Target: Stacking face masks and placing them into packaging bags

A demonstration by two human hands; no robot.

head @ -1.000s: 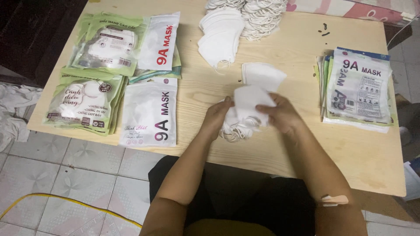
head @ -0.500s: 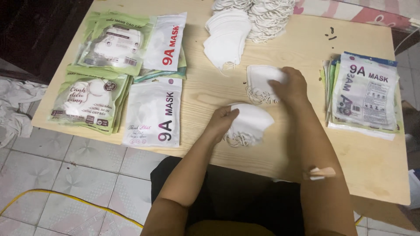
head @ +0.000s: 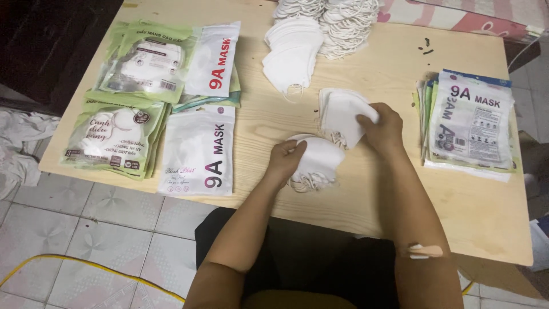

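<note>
Left hand (head: pixel 284 160): fingers curled, pinning the small stack of folded white fabric masks (head: pixel 317 163) flat on the pale wooden worktop (head: pixel 366 194).
Right hand (head: pixel 382 127): pinching one folded white mask (head: pixel 343 117) by its edge — lifted clear of the stack, apparently to separate it.

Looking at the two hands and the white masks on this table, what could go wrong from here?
1. The left hand presses on a small stack of white masks whose ear loops hang out underneath; the loops might tangle or drag extra masks along.
2. The right hand grips a second bunch of masks right beside that stack, so the two groups could mix and a count be lost.
3. Bare hands touch the masks, so they might get soiled.
</note>
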